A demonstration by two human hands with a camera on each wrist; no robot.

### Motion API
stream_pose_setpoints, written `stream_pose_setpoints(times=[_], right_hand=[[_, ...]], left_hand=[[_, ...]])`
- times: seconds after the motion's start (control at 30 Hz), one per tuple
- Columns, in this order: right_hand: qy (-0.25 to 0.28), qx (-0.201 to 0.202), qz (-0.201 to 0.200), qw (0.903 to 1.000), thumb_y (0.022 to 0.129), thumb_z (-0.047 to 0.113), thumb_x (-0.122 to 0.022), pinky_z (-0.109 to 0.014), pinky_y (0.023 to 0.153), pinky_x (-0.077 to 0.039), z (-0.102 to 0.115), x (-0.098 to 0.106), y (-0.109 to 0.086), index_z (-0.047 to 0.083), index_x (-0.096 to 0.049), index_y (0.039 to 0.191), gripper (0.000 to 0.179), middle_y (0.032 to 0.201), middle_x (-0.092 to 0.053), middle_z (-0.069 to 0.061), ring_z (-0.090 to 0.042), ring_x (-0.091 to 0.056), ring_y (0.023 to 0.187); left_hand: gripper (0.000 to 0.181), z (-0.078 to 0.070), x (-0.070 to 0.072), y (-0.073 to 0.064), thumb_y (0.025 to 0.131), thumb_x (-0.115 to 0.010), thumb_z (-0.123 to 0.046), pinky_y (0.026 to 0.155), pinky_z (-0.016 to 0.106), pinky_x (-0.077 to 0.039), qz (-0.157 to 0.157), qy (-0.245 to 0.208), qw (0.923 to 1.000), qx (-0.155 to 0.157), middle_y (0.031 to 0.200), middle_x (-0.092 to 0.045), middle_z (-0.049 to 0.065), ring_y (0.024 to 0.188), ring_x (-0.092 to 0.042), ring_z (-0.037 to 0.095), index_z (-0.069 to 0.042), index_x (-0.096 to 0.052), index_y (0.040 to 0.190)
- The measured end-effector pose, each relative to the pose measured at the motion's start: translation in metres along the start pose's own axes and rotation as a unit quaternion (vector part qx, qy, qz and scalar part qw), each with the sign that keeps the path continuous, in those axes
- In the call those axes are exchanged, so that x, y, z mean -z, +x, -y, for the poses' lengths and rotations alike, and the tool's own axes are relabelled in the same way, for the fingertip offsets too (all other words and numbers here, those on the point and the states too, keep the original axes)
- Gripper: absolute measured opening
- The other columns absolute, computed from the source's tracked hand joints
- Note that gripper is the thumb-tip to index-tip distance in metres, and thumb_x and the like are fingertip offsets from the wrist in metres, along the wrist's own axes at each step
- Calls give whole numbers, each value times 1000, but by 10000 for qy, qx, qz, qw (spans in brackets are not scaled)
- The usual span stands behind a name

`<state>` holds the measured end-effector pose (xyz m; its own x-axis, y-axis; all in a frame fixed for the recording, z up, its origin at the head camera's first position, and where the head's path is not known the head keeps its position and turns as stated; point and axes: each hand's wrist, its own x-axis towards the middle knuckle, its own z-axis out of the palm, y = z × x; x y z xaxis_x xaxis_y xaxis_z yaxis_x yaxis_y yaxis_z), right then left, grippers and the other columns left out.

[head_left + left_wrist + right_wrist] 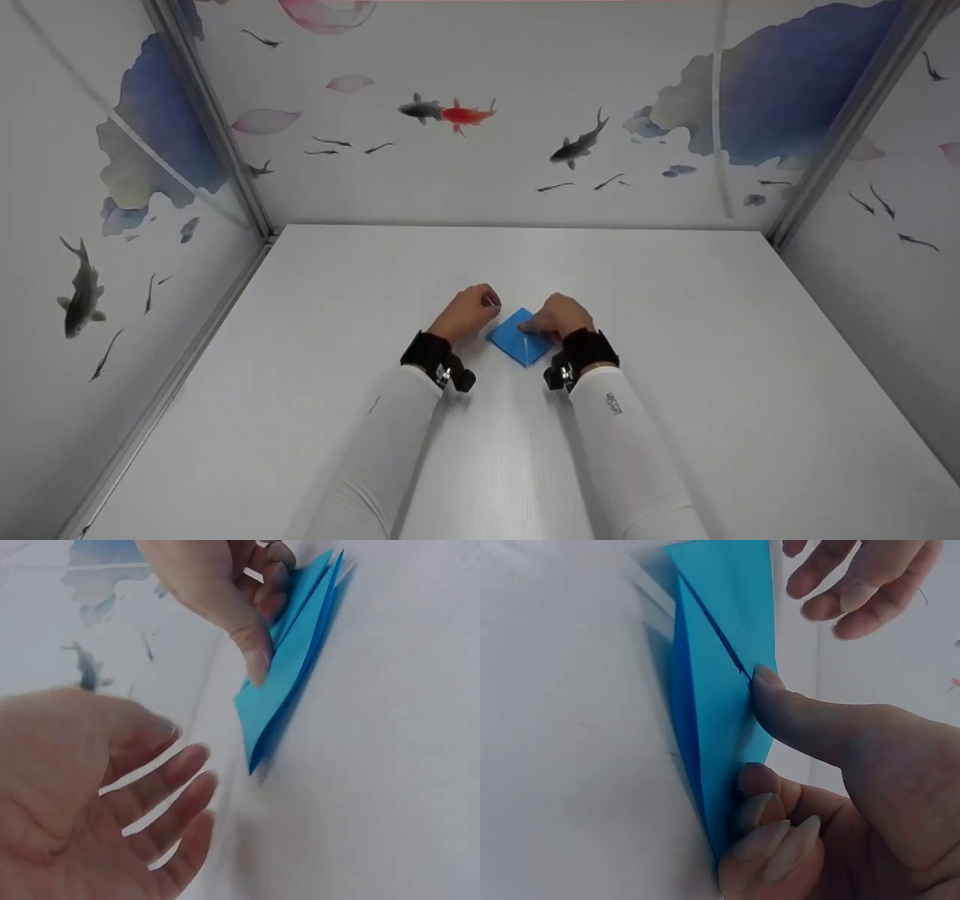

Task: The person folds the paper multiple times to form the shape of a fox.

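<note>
A folded sheet of blue paper (517, 341), shaped like a small diamond with layered flaps, is close over the white table in the head view. My right hand (559, 317) pinches its right side, thumb on the upper face and the other fingers curled at the edge, as the right wrist view shows on the blue paper (724, 697). Its flaps stand slightly apart along a center slit. My left hand (469, 311) is just left of the paper, apart from it. In the left wrist view the left hand (112, 795) has loosely bent fingers with nothing between them.
The white table (525, 262) spreads around both hands. Behind it stands a white back panel (510, 180) printed with fish and petals, and similar panels rise at the left and right. Black camera straps (427, 352) circle both wrists.
</note>
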<state>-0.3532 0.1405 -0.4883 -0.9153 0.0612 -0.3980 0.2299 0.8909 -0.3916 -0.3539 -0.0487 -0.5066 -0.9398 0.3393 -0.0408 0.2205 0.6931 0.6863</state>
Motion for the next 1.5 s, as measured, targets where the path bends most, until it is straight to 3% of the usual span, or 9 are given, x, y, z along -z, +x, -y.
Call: stream_pose_setpoints(times=[0.13,0.27,0.47,0.7,0.83,1.03,1.33,1.5], right_hand=[[91,26,81,9999,80,48,-74,-26,43,-33,1,-5,-1,11,-62,65,43,51,-47,2,-11,-43,45],[88,78,92,9999,80,47,-75,-25,43,-33,2,-5,-2,11,-60,63,43,50,-47,2,-11,-43,44],[-53,64,-126,9999,79,49,-75,-25,43,-33,-1,1,-3,9,-64,67,43,50,-47,1,-11,-44,45],[-85,34,-102,9999,79,50,-74,-25,41,-32,0,1,-5,10,-62,66,44,49,-47,2,-11,-43,43],[-131,70,-155,9998,79,51,-73,-25,42,-33,-1,0,-6,10,-60,63,45,50,-48,2,-11,-43,44],[-191,8,-153,9997,79,52,-73,-26,43,-35,-2,1,-4,12,-58,58,48,49,-47,1,-12,-44,45],[-193,-91,-43,9998,79,52,-73,-26,45,-35,2,2,3,12,-60,62,46,50,-47,2,-11,-44,47],[-282,-173,-34,9994,80,53,-73,-26,47,-35,1,3,1,10,-63,66,46,52,-47,2,-12,-45,49]], left_hand=[[26,-2,-14,7,92,-64,-39,80,39,-43,-505,615,9955,523,94,-67,2,91,-56,24,-14,-69,91],[31,-7,-23,12,88,-68,-43,83,43,-42,-915,1096,9871,730,89,-70,3,93,-55,27,-13,-73,86],[39,-20,-27,23,86,-68,-50,88,47,-44,-1020,1254,9809,1084,95,-73,5,99,-58,31,-13,-76,93],[44,-30,-23,24,83,-69,-55,88,47,-46,-1080,1340,9734,1514,89,-71,9,96,-61,32,-12,-72,77],[44,-29,-26,26,82,-69,-56,87,47,-46,-1173,1337,9728,1487,87,-71,9,94,-61,32,-13,-71,73],[42,-24,-30,26,80,-72,-56,83,46,-47,-1308,1248,9731,1431,87,-72,7,92,-62,31,-14,-74,79],[46,-25,-22,17,75,-76,-56,86,50,-46,-1355,1363,9658,1740,93,-71,10,95,-61,32,-11,-72,84],[43,-22,-17,7,76,-77,-53,88,50,-44,-1252,1392,9681,1663,94,-72,8,97,-60,30,-11,-74,86]])
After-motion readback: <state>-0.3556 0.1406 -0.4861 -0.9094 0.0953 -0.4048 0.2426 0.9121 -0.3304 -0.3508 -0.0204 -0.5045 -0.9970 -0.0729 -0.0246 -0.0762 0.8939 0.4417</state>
